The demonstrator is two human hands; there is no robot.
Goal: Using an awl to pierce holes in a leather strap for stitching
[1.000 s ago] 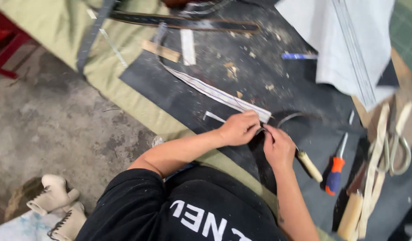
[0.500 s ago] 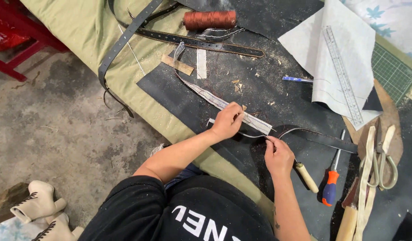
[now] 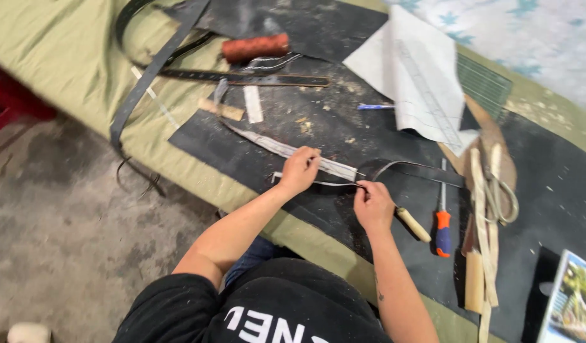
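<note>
My left hand (image 3: 299, 170) presses with bent fingers on a long pale strip (image 3: 267, 145) that lies on a dark mat (image 3: 204, 143). A short way to the right, my right hand (image 3: 372, 203) is closed around a tool whose wooden handle (image 3: 413, 224) sticks out toward the right. Its fingertips meet a thin dark strip (image 3: 420, 166) that curls away to the right. The tool's tip is hidden under the hand.
An orange and blue screwdriver (image 3: 443, 232), scissors (image 3: 499, 190) and pale wooden sticks (image 3: 474, 279) lie to the right. White paper (image 3: 407, 70), a blue pen (image 3: 375, 107), a reddish roll (image 3: 255, 47), a long dark ruler (image 3: 242, 77) and a black strap (image 3: 147, 82) lie farther back on green cloth (image 3: 64, 51).
My hands have drawn apart: the left one slid left along the pale strip, and the right one stayed by the thin dark strip. The view shifted toward the bench.
</note>
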